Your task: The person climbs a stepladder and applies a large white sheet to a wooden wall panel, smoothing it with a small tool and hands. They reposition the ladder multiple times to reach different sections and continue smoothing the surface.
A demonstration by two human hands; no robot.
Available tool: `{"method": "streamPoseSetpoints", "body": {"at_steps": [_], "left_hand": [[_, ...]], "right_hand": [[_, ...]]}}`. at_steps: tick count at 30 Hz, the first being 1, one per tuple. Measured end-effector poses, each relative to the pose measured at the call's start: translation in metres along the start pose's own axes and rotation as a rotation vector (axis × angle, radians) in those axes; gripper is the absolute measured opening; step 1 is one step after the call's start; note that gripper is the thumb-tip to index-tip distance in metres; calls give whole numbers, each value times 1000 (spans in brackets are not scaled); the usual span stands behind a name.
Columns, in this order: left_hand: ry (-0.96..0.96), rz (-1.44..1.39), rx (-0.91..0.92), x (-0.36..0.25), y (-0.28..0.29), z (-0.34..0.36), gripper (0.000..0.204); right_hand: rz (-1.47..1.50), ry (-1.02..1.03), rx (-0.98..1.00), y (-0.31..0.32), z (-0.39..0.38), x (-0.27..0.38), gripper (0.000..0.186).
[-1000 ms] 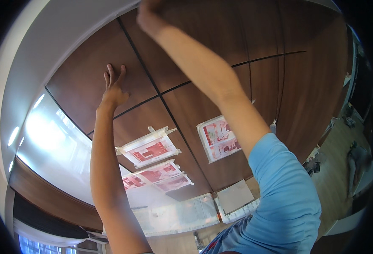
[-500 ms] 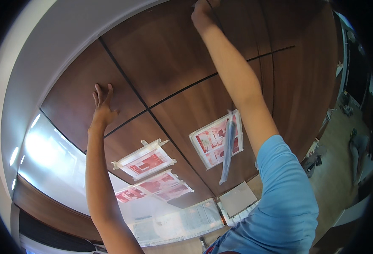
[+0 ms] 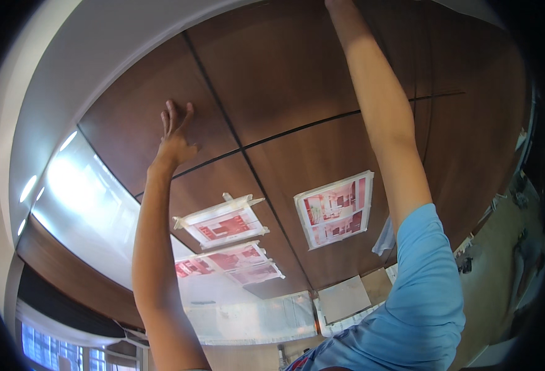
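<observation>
My left hand (image 3: 176, 133) rests with spread fingers on the brown wood panel (image 3: 130, 123), left of where two black grooves (image 3: 243, 148) cross. My right arm reaches up to the panels' top, where my right hand (image 3: 339, 9) is mostly hidden at the picture's upper edge, so its fingers and anything in them cannot be made out. A translucent strip (image 3: 384, 238) hangs partly behind my right arm. Taped red-and-white printed sheets (image 3: 334, 210) are on the lower panels, between my arms.
A glossy white panel with light reflections (image 3: 84, 185) is at the left, above a window (image 3: 43, 346). At the bottom are a covered pale surface (image 3: 248, 315) and a grey board (image 3: 340, 300). The floor (image 3: 489, 290) at the right has indistinct dark items (image 3: 520, 198).
My right hand has moved rightward along the top. My left hand stays spread on the panel. The translucent strip swung across a printed sheet and now hangs farther right, behind my arm.
</observation>
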State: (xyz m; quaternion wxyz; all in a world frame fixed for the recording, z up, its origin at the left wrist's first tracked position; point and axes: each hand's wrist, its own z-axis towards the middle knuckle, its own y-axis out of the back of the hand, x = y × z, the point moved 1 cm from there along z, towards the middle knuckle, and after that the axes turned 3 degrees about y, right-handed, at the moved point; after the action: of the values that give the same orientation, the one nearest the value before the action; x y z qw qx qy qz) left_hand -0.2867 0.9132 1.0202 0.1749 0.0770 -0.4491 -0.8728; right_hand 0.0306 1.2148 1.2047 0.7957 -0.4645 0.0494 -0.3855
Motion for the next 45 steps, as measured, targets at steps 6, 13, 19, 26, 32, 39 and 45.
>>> {"method": "streamPoseSetpoints", "body": {"at_steps": [6, 13, 19, 26, 32, 39, 45], "left_hand": [[35, 82, -2, -1, -2, 1, 112], [-104, 86, -51, 29, -24, 16, 109], [-147, 100, -68, 36, -39, 18, 105], [-80, -5, -79, 33, -33, 12, 104], [-128, 17, -43, 47, -47, 23, 102], [-143, 3, -104, 43, -38, 15, 91], [-122, -83, -22, 49, -42, 22, 96]], "right_hand": [[-66, -185, 197, -69, -153, 44, 61], [204, 134, -135, -219, -273, -22, 65], [412, 6, 52, -260, -337, -72, 53], [407, 174, -27, -171, -275, -73, 58], [179, 90, 65, -248, -306, -60, 57], [473, 92, -83, -180, -288, -59, 62], [292, -21, 96, -221, -288, -30, 60]]}}
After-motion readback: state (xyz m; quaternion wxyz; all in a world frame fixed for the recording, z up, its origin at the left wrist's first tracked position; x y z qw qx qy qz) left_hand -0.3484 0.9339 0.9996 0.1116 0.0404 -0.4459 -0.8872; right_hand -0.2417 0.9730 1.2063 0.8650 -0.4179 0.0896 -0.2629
